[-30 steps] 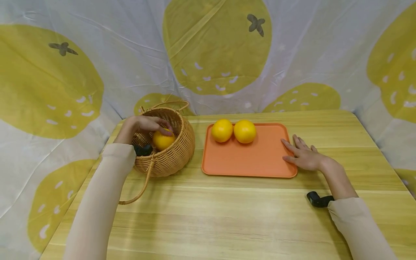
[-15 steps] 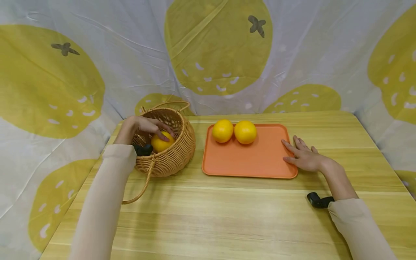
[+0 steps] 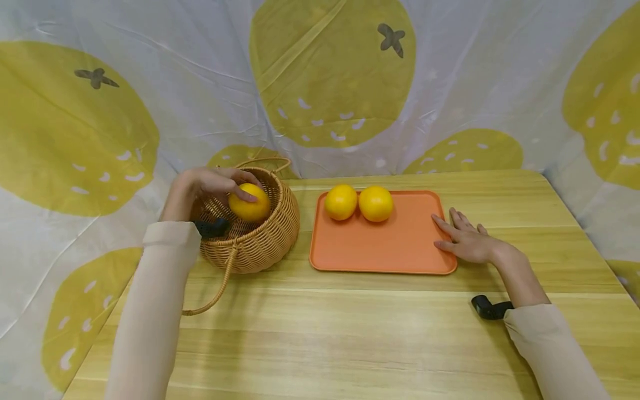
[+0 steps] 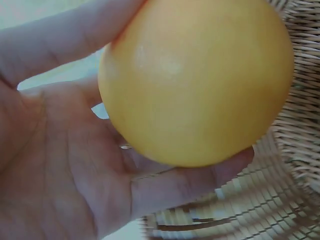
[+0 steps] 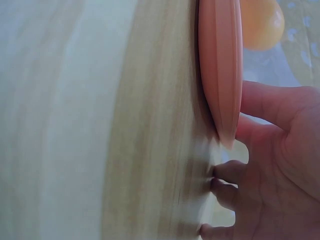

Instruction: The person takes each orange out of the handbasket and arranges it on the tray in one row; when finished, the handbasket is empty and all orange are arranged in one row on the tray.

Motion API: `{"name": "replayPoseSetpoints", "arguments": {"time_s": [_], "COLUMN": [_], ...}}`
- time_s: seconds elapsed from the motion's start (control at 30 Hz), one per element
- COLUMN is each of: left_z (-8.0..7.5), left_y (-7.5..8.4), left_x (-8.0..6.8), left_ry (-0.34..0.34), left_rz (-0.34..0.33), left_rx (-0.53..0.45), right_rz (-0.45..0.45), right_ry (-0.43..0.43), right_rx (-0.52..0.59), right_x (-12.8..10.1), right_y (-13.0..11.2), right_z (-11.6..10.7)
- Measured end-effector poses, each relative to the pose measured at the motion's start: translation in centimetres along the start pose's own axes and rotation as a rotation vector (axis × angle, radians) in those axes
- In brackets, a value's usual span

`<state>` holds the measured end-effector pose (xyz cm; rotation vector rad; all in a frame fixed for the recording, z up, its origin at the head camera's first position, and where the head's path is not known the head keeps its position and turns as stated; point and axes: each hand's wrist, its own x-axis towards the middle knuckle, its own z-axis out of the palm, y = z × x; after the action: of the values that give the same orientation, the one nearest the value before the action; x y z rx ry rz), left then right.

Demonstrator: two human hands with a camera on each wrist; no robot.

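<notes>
Three oranges counted. Left hand [image 3: 202, 186] grips one orange [image 3: 249, 203], fingers curled round it, above the single basket [image 3: 260, 241]. Two oranges [image 3: 341, 201] sit on one tray [image 3: 380, 244]. Right hand [image 3: 467, 241] lies flat, apparently touching the tray's edge.

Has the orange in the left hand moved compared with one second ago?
Yes. The orange held by the left hand has risen: earlier it sat low inside the basket, now it is level with the basket's rim.
</notes>
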<state>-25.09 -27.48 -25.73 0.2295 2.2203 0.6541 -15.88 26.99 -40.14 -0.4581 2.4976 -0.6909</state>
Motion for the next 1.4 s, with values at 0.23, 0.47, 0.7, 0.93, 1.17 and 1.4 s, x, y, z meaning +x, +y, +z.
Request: {"name": "replayPoseSetpoints", "arguments": {"time_s": [0.23,0.47,0.7,0.93,1.17,1.4], "left_z": [-0.7,-0.6,2.3,6.2,11.1,16.7], "left_y": [1.9,3.1,7.9,12.3,16.2,19.4], "left_x": [-3.6,-5.4,-4.3,-1.1,2.7,7.3], "left_ry": [0.121,0.314,0.493,0.53,0.59,0.749], "left_rz": [0.054,0.227,0.276,0.355,0.458,0.548], "left_rx": [0.138,0.088,-0.044,-0.221,-0.316,-0.223], "right_rz": [-0.001,-0.006,0.005,0.002,-0.01,-0.034], "right_ry": [-0.002,0.003,0.002,0.006,0.021,0.025], "right_rx": [0.007,0.003,0.006,0.018,0.039,0.046], "right_x": [-0.1,0.0,-0.3,-0.4,0.0,0.3], "right_y": [0.0,0.1,0.2,0.4,1.3,1.9], "right_z": [-0.1,-0.1,-0.2,0.0,0.3,0.2]}}
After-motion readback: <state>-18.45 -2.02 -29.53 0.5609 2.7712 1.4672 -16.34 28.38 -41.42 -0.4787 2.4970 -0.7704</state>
